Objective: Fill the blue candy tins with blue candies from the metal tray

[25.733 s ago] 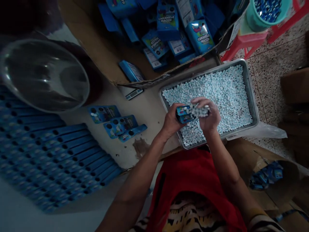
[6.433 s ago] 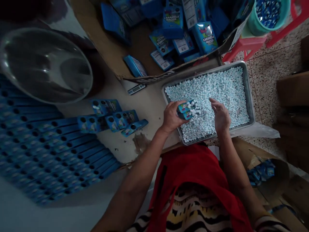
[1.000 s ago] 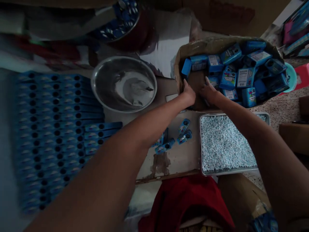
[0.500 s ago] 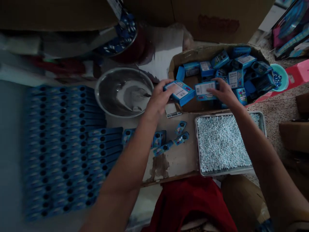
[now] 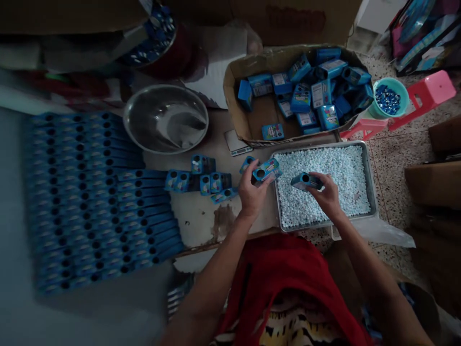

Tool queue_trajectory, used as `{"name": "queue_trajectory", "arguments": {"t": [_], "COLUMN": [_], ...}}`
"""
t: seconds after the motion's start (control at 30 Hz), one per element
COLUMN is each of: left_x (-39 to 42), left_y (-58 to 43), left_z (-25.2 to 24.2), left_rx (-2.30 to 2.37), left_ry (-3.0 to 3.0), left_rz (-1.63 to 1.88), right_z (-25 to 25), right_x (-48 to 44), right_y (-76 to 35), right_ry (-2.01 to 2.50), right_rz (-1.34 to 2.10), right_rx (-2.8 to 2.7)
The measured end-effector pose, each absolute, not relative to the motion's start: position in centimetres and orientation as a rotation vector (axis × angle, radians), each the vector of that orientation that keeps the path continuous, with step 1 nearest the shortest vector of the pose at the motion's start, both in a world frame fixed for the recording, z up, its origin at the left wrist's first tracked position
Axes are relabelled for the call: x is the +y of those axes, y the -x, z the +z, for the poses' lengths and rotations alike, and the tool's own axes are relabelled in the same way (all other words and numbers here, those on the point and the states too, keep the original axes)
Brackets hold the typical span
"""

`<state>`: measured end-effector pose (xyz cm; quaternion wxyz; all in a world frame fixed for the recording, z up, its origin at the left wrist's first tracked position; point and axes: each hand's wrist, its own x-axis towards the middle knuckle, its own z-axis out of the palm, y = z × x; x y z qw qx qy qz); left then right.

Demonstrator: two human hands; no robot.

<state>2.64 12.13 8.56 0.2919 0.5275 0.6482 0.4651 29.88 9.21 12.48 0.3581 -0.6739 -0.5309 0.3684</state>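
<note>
My left hand [image 5: 252, 190] is closed on a blue box [image 5: 267, 170] with a round dark hole in its end, held at the left edge of the tray. Over the tray, my right hand [image 5: 326, 193] grips another blue box [image 5: 306, 180], its round hole facing up. Beneath them the metal tray [image 5: 372, 192] holds a layer of small pale blue and white pellets [image 5: 334, 168]. Several small blue boxes [image 5: 216, 182] stand or lie on the table left of my left hand. Behind the tray, a cardboard carton [image 5: 234, 98] contains many blue boxes.
Rows of blue boxes [image 5: 90, 202] cover the left side. A steel bowl [image 5: 135, 129] with white contents sits behind them, beside a small scale [image 5: 239, 150]. At the right, a turquoise bowl [image 5: 406, 98] rests by a red stool [image 5: 434, 98].
Both hands have come from the carton toward the tray, still holding blue boxes, which are now turned with their holes showing. The view has shifted, and more of the tray shows.
</note>
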Motion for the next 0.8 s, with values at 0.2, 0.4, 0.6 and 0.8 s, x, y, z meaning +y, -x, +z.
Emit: {"name": "queue_trajectory", "arguments": {"t": [0.2, 0.4, 0.6, 0.8], "left_x": [8.8, 6.7, 7.0, 7.5], "left_y": [-6.4, -8.7, -9.2, -9.8], "left_z": [7.5, 7.6, 7.8, 8.9], "left_rx": [1.805, 1.597, 1.417, 1.240], "left_ry": [-1.278, -1.022, -1.321, -1.271], "left_rz": [1.227, 1.222, 0.858, 0.703], "right_z": [10.7, 9.3, 13.0, 13.6], "right_x": [5.3, 1.8, 2.5, 5.0], "right_y": [-32.4, -33.9, -35.7, -35.0], "right_ry": [1.481, 1.443, 1.417, 1.336], "right_rz": [1.289, 1.360, 1.386, 1.506], "right_rx": [-0.816, -0.643, -1.480, -1.416]}}
